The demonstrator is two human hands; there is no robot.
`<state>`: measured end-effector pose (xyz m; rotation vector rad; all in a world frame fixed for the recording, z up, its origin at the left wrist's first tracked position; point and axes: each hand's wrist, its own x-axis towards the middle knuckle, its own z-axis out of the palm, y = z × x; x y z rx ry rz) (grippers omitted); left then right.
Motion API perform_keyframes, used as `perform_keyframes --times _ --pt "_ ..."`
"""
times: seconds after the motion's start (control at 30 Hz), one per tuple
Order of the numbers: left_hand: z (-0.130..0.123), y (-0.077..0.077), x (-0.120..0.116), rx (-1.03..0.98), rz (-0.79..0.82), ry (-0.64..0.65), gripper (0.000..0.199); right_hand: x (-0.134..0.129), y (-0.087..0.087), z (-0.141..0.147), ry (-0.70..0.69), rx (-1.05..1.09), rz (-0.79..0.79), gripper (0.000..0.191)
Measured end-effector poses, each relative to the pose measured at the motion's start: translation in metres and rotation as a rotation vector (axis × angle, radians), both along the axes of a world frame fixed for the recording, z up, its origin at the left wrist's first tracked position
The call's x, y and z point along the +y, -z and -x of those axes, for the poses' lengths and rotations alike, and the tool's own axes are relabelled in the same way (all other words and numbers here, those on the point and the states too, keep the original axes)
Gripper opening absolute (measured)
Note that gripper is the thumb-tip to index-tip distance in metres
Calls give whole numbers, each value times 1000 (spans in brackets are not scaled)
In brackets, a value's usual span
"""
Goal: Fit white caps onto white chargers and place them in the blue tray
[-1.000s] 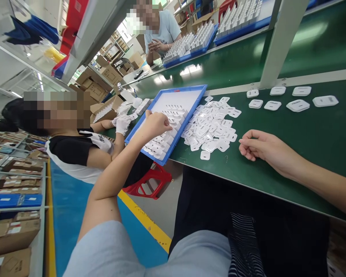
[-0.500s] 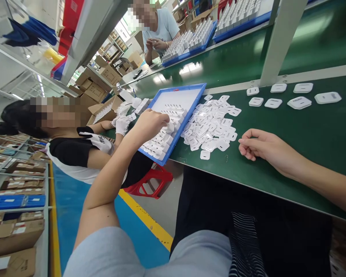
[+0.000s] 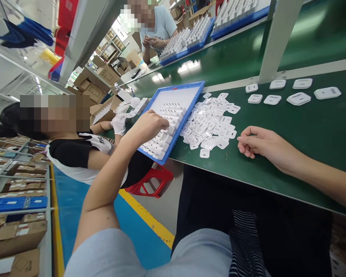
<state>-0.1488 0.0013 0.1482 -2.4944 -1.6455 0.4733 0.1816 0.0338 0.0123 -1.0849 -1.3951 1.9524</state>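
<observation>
My left hand (image 3: 152,126) reaches over a blue-rimmed tray (image 3: 187,111), its fingers bent down and closed at a white plastic block (image 3: 169,130) among the rows there. The fingertips partly hide that block. Rows of similar white blocks with thin upright pins (image 3: 173,108) fill much of the tray. Right of the tray lies a loose heap of flat white rounded-square plates (image 3: 209,125), each with a small dark slot. My right hand (image 3: 262,146) rests on the green table beside the heap, fingers curled in and thumb against them, with nothing visible in it.
Several white plates (image 3: 299,99) lie spaced out near the table's back strip, by a metal post (image 3: 279,42). At left a co-worker with a white glove (image 3: 118,124) sits on a red stool (image 3: 152,181). Across the bench are another person and trays of pinned blocks (image 3: 187,42).
The view has shifted slightly. Both my hands stay nearly where they were. The gloved hands of the co-worker at left have moved a little.
</observation>
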Motion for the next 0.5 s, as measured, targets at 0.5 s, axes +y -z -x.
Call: perform_keyframes --times 0.5 --pt "5 -21 17 -116 124 -293 27 0 -5 2 -20 18 20 33"
